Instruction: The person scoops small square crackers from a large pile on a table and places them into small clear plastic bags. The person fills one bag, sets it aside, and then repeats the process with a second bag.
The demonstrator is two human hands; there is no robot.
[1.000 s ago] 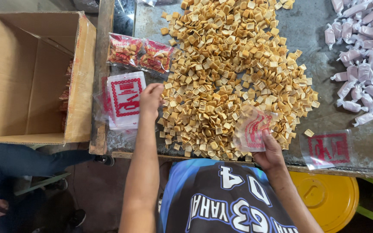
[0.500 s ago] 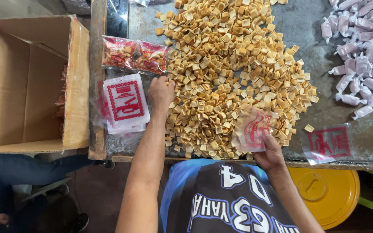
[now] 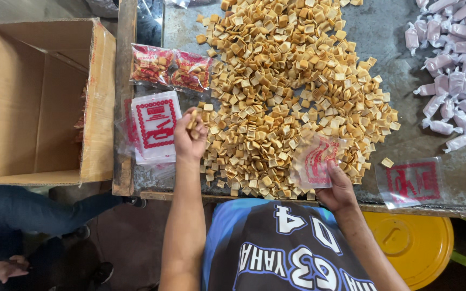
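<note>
- The left hand (image 3: 190, 137) is raised at the left edge of a wide heap of small square golden-brown crackers (image 3: 292, 91), forearm running straight up from the bottom of the view, wrist bent slightly back.
- Its grip is curled inward, fingers pressed together around a few of the crackers; one piece shows between thumb and fingertips, though how many sit in the palm is hard to tell.
- The right hand (image 3: 338, 186) rests at the near edge of the grey metal desk (image 3: 405, 32), its forearm coming in at a slant from the lower right.
- Its grip pinches the lower edge of a small clear plastic bag with red print (image 3: 315, 160), thumb on top; the bag lies tilted over the near side of the heap, touching the crackers.
- Just left of the left hand lies a stack of flat clear bags with the same red print (image 3: 155, 126), partly over the desk's wooden rim.
- Beyond that stack sit two filled, sealed packets of crackers (image 3: 171, 67), side by side and touching.
- An open brown cardboard box (image 3: 44, 102) stands to the left of the desk, against its edge.
- One more empty printed bag (image 3: 411, 182) lies alone on the desk, right of the right hand.
- A scatter of pale pink twist-wrapped sweets (image 3: 454, 70) fills the far right of the desk, well apart from the heap.
</note>
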